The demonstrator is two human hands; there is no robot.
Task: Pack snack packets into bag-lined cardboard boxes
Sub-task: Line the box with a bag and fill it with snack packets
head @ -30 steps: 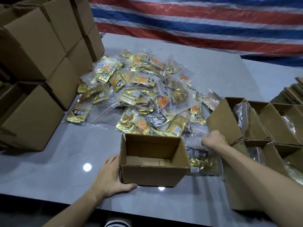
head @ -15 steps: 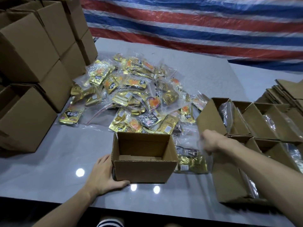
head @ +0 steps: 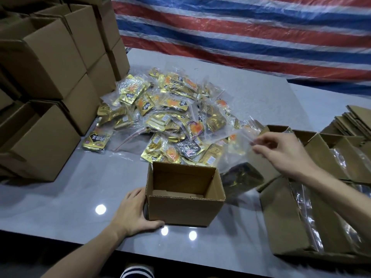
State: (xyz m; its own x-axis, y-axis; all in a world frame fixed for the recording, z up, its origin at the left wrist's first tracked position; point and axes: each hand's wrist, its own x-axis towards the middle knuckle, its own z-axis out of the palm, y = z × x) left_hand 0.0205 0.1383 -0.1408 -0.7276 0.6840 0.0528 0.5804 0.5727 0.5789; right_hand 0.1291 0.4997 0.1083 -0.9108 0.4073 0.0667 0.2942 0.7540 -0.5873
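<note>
Head view: my left hand (head: pixel 132 214) grips the empty cardboard box (head: pixel 184 210) at its near-left corner to steady it, while my right hand (head: pixel 281 152) pinches the top of a clear bag of snack packets (head: pixel 242 174) hanging just beside it

You faced a glossy grey surface (head: pixel 60 197) that threw back three bright spots of light (head: pixel 100 209). Behind it, a red, white and blue striped tarp (head: pixel 241 37) hung as the backdrop.
</note>
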